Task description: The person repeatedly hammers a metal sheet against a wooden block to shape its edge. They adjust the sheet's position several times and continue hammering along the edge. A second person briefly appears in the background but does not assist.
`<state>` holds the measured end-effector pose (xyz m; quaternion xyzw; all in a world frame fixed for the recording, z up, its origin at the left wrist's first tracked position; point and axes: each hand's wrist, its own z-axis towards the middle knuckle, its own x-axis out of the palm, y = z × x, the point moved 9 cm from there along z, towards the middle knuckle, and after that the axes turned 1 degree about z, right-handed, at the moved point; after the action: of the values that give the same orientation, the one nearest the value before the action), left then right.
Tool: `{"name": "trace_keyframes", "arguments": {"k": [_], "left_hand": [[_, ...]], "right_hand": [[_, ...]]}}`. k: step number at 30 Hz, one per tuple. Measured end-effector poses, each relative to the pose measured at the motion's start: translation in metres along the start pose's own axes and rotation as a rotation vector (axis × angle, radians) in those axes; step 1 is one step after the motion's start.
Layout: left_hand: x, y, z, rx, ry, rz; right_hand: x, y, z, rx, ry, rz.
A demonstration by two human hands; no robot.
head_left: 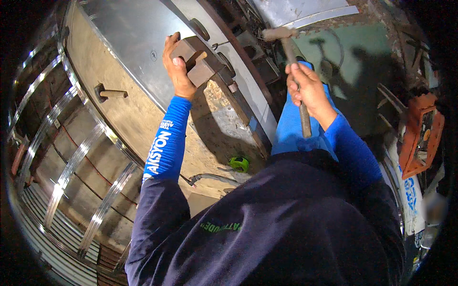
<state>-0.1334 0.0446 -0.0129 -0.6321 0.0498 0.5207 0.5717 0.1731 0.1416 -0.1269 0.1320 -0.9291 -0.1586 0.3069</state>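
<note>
My left hand (179,69) is closed on a brown block (205,75) that has a short light-coloured piece sticking out of it. The block sits at the near corner of a shiny metal sheet (133,28), which lies on a wooden workbench (143,117). My right hand (307,88) is wrapped round the handle of a hammer (290,50). The hammer is held up to the right of the bench, its head pointing away from me and apart from the block. What lies under my left palm is hidden.
Another hammer (113,93) rests on the bench at left. A bright green round item (238,164) and a black cable (214,178) lie near me. Beyond the bench's left edge stands a shiny metal frame (64,183). An orange-red housing (420,138) is at far right.
</note>
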Motion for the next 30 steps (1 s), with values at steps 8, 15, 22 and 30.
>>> {"name": "trace_keyframes", "arguments": {"k": [8,15,22,30], "left_hand": [[0.01,0.008,-0.002,-0.154,0.131,-0.304],[0.003,0.01,-0.006,-0.105,0.067,-0.161],[0.001,0.012,-0.004,-0.067,0.066,-0.099],[0.003,0.015,-0.001,-0.034,0.044,-0.11]], "right_hand": [[0.064,-0.031,-0.018,-0.045,0.068,-0.279],[0.019,0.003,-0.019,-0.181,-0.262,0.186],[0.065,-0.03,-0.027,-0.162,0.049,-0.346],[0.081,-0.038,-0.028,-0.076,0.074,-0.373]]}}
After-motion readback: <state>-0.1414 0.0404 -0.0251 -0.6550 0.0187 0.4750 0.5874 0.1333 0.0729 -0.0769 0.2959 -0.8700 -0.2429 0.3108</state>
